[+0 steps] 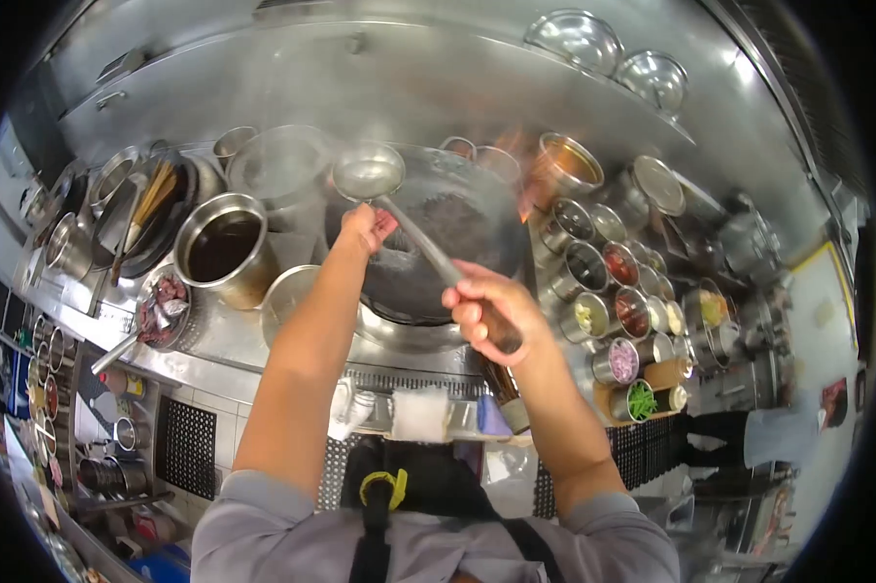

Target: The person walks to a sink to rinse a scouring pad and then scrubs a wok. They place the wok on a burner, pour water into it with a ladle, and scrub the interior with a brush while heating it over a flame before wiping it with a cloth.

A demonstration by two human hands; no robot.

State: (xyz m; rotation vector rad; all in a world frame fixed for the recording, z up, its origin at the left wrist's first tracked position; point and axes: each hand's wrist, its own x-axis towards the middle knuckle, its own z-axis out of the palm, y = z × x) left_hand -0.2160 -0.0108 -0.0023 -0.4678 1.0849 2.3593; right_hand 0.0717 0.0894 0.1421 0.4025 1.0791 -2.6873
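Observation:
My right hand (496,311) is wrapped round the wooden-ended handle of a long metal ladle (418,238). The ladle slants up to the left, with its round bowl above the far left part of a dark wok (477,253). Just below that bowl is my left hand (368,227), over the wok's left side, its fingers curled inward. Whatever those fingers hold, if anything, is too small or hidden to make out. Haze hangs over the wok, and its dark inside shows no clear food.
A steel pot of dark liquid (224,248) stands left, beside a strainer of meat pieces (163,309). Flames rise near a pot of orange liquid (569,163). Several ingredient tins, including chopped greens (641,400), line the right. Another person (783,437) is at far right.

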